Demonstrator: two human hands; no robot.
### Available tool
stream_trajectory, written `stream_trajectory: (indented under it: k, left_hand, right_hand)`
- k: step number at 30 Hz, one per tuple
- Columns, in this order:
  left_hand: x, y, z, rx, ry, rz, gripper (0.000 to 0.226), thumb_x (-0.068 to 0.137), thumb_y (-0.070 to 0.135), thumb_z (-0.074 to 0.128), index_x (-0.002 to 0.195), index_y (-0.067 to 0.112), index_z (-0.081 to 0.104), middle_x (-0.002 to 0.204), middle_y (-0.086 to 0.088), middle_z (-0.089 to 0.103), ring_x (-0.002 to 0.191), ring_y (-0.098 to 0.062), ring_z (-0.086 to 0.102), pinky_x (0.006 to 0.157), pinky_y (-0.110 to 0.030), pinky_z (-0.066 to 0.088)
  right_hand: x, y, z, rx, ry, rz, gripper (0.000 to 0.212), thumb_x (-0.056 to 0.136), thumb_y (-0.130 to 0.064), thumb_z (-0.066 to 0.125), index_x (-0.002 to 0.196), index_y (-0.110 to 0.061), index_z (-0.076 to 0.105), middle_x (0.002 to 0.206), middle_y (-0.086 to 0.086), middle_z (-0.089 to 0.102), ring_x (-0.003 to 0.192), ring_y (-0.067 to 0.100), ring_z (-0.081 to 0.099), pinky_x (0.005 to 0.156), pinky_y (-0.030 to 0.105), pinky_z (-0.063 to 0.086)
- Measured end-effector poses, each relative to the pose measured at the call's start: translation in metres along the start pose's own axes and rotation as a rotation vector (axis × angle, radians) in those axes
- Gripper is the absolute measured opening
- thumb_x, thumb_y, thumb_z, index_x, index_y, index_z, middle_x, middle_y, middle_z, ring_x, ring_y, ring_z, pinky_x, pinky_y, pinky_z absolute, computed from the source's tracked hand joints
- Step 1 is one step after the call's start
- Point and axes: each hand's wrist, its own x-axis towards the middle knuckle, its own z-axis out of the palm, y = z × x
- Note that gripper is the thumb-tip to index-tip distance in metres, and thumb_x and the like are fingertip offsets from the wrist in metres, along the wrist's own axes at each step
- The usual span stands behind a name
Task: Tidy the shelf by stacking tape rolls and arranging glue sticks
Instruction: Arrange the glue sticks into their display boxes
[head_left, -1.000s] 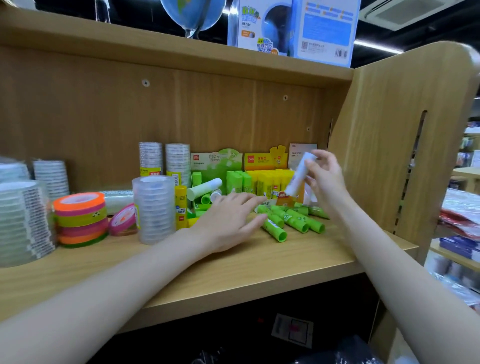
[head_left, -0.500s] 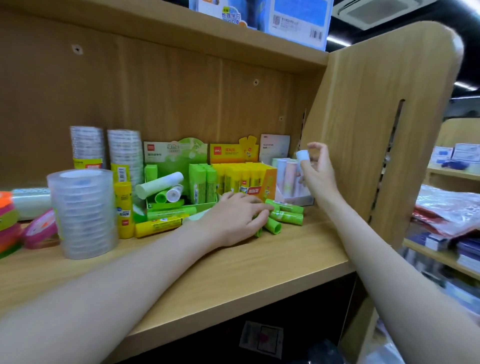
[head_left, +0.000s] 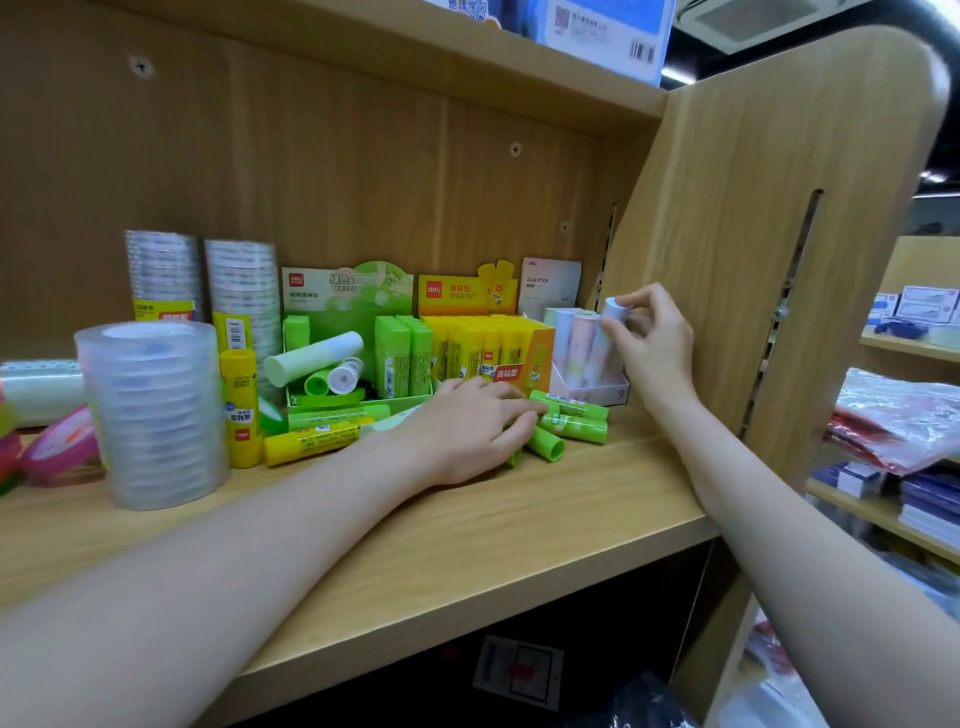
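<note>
So the right hand (head_left: 652, 345) is pinching a pale glue stick (head_left: 609, 332) near its cap with thumb and fingertips. That stick stands nearly upright, long axis vertical with the top tipped a little away from the palm, its lower end down in the white box (head_left: 597, 391) among a few other pastel sticks that also stand on end.

Just beside that grip, on the thumb side, sits the yellow box (head_left: 540, 358), packed with yellow sticks all standing upright. Further that way is the green box (head_left: 358, 400): some green sticks stand at its near end, while a big pale green stick (head_left: 311, 358) lies slanted across it, with a couple more sticks lying loose underneath.

Below the pinch, the left hand (head_left: 467, 431) rests palm down on the shelf (head_left: 467, 545), fingers loosely curled over loose green sticks (head_left: 569, 423) that lie flat, long axes roughly side to side, one poking its round end toward the camera. Can't tell if it actually grips any.

Past the left wrist, a yellow stick (head_left: 311, 441) lies flat and another stands beside a clear tape stack (head_left: 153, 410). Two more tape stacks (head_left: 202, 275) stand at the back.
</note>
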Motion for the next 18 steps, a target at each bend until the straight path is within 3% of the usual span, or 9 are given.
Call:
stream_trajectory:
  k: [2,4,7,10,15,18]
  left_hand:
    - [0.0,0.0,0.0,-0.004,-0.006,-0.003,0.042,0.1,0.036,0.022,0.139,0.034,0.039,0.141,0.004,0.041,0.128,-0.018,0.035,0.104,-0.035,0.024]
    - [0.0,0.001,-0.001,-0.003,-0.009,-0.008,0.042,0.1,0.036,0.022,0.139,0.034,0.039,0.142,0.004,0.041,0.128,-0.018,0.035,0.104,-0.036,0.024]
    - [0.0,0.002,-0.002,0.001,-0.008,-0.015,0.042,0.101,0.036,0.022,0.139,0.034,0.038,0.142,0.004,0.041,0.128,-0.019,0.035,0.104,-0.036,0.024]
    - [-0.001,0.003,-0.001,0.004,-0.007,-0.016,0.042,0.101,0.036,0.022,0.139,0.035,0.038,0.142,0.004,0.041,0.128,-0.018,0.034,0.104,-0.036,0.023]
    - [0.001,0.0,0.0,-0.005,-0.002,-0.013,0.042,0.1,0.036,0.022,0.138,0.035,0.039,0.141,0.004,0.041,0.127,-0.018,0.035,0.103,-0.036,0.023]
    - [0.001,0.0,0.0,-0.009,0.003,-0.011,0.042,0.1,0.037,0.022,0.138,0.034,0.039,0.14,0.004,0.042,0.127,-0.018,0.035,0.103,-0.037,0.024]
  right_hand:
    - [-0.001,0.0,0.003,-0.099,-0.067,-0.01,0.013,0.08,-0.006,0.068,0.086,-0.003,0.058,0.097,0.016,0.063,0.082,0.022,0.06,0.067,0.012,0.044]
    - [0.0,0.0,0.007,-0.263,-0.107,-0.069,0.014,0.082,-0.01,0.067,0.09,-0.001,0.061,0.101,0.014,0.061,0.093,0.027,0.056,0.079,0.024,0.042]
    - [0.003,-0.005,0.012,-0.53,-0.133,-0.121,0.017,0.088,-0.02,0.06,0.098,-0.007,0.062,0.112,0.006,0.058,0.111,0.027,0.042,0.084,0.031,0.027]
    - [0.009,-0.006,0.012,-0.69,-0.155,-0.113,0.02,0.09,-0.022,0.056,0.102,-0.007,0.059,0.113,0.007,0.057,0.113,0.027,0.039,0.089,0.035,0.027]
    - [0.009,0.001,0.001,-0.527,-0.202,-0.15,0.015,0.087,-0.012,0.06,0.097,-0.002,0.057,0.105,0.014,0.056,0.1,0.03,0.049,0.08,0.032,0.035]
    - [0.0,0.003,-0.001,-0.379,-0.256,-0.189,0.019,0.083,-0.007,0.063,0.1,-0.003,0.057,0.105,0.013,0.056,0.098,0.027,0.054,0.084,0.035,0.04]
